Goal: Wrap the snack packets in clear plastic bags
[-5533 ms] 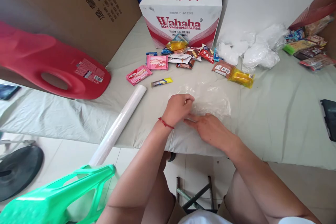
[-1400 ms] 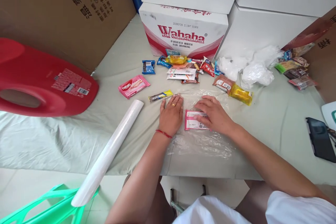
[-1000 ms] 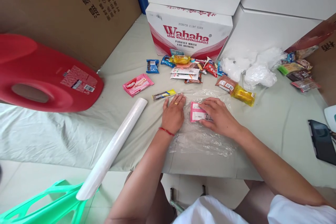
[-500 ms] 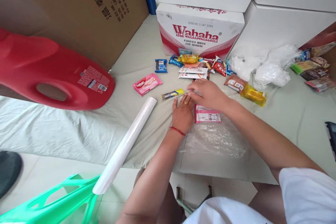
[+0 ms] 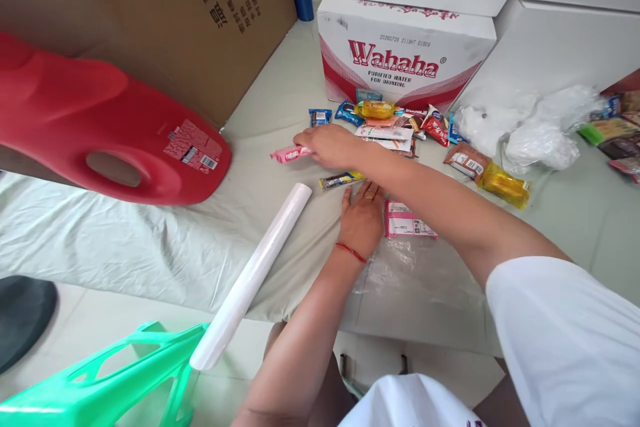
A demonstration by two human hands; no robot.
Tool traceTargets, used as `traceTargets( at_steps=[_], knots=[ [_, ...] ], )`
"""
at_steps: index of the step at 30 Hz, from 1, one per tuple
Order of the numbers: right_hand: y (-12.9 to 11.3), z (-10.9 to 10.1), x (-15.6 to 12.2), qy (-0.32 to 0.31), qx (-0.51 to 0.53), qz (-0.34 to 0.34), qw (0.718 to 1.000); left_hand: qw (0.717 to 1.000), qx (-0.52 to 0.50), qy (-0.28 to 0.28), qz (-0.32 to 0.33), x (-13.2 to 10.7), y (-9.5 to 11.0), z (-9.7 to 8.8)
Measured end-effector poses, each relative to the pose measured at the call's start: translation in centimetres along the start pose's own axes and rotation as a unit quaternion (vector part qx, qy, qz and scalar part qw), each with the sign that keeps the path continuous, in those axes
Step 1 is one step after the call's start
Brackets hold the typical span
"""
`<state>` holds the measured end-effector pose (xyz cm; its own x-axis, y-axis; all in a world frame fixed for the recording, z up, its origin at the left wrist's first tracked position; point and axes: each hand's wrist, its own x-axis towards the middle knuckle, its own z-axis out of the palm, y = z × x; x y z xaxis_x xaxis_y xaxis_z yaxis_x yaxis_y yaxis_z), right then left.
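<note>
My right hand (image 5: 333, 145) reaches across to the left, its fingers closed on a pink Nabati wafer packet (image 5: 290, 154), which is tipped up on its edge. My left hand (image 5: 364, 217) lies flat on the cloth, fingers stretched forward. Just beyond its fingertips is a thin yellow-and-dark snack bar (image 5: 340, 180), partly covered by my right arm. Beside the left hand, a second pink packet (image 5: 410, 221) rests label up on a clear plastic bag (image 5: 425, 273). Behind my right hand sits a small blue snack packet (image 5: 320, 117).
Assorted snacks, among them a yellow packet (image 5: 375, 109), lie before the Wahaba carton (image 5: 405, 57). Crumpled white bags (image 5: 540, 145) are at the right. A white plastic roll (image 5: 253, 273) overhangs the table edge above a green stool (image 5: 100, 380). A red jug (image 5: 120, 140) stands left.
My right hand has moved left from beside my left hand and taken hold of the pink wafer packet, tilting it up. My left hand remains flat on the table. The view has shifted slightly.
</note>
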<state>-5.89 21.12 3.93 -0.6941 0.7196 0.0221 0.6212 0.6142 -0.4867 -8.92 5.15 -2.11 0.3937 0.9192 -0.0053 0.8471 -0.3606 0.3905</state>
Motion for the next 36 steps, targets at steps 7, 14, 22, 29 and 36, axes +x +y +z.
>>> traceTargets(
  at_steps=[7, 14, 22, 29, 36],
  knots=[
    [3.4, -5.9, -17.7, 0.141, 0.213, 0.159, 0.954, 1.0, -0.011, -0.003, 0.012, -0.3, -0.3, -0.2],
    [4.4, -5.4, -25.4, -0.106, 0.247, 0.173, 0.948, 1.0, -0.012, 0.025, -0.01, 0.2, -1.2, -0.1],
    [3.6, -2.2, -24.9, 0.015, -0.024, 0.109, 0.994, 1.0, -0.005, 0.006, -0.016, 0.2, -1.3, -0.4],
    [1.8, -0.2, -25.3, -0.042, -0.057, 0.081, 0.994, 0.999, -0.037, 0.031, -0.011, 0.3, -1.7, 0.0],
    [-0.6, -0.5, -27.7, 0.084, -0.034, 0.036, 0.995, 0.976, -0.141, 0.157, 0.045, 0.4, -3.6, 0.5]
  ],
)
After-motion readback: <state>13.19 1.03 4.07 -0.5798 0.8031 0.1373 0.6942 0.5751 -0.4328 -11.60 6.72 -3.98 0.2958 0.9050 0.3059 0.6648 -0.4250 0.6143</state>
